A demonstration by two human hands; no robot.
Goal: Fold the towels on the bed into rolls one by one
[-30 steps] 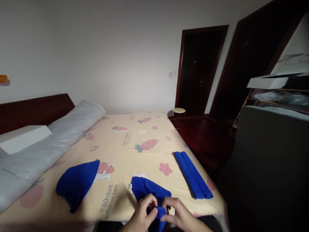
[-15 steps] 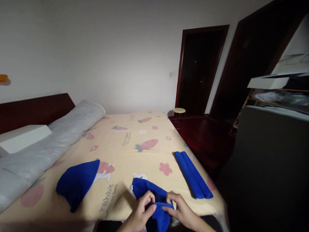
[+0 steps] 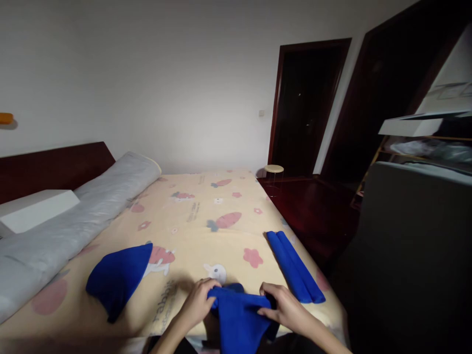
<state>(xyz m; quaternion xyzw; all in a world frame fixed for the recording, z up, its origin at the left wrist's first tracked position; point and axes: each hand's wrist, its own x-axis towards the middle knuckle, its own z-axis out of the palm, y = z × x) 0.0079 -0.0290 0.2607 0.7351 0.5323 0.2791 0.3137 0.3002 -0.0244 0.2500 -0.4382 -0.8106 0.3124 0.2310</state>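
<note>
A blue cloth hangs between my two hands at the near edge of the bed, its top edge pulled straight. My left hand pinches the upper left corner, and my right hand grips the upper right part. Behind that edge a darker fold of blue fabric shows; the lower end runs out of view. To the right, two blue cloth rolls lie side by side. Another blue cloth piece, pointed at one end, rests on the left of the bed.
The bed sheet is pale with carrots and rabbits. A long grey bundle and a white box lie along the left by the headboard. Beyond the bed's far right corner stands a round stool; a dark panel rises at right.
My hands have moved apart, the left one leftward and the right one slightly right. Between them the blue cloth's edge, bunched before, is now stretched wide.
</note>
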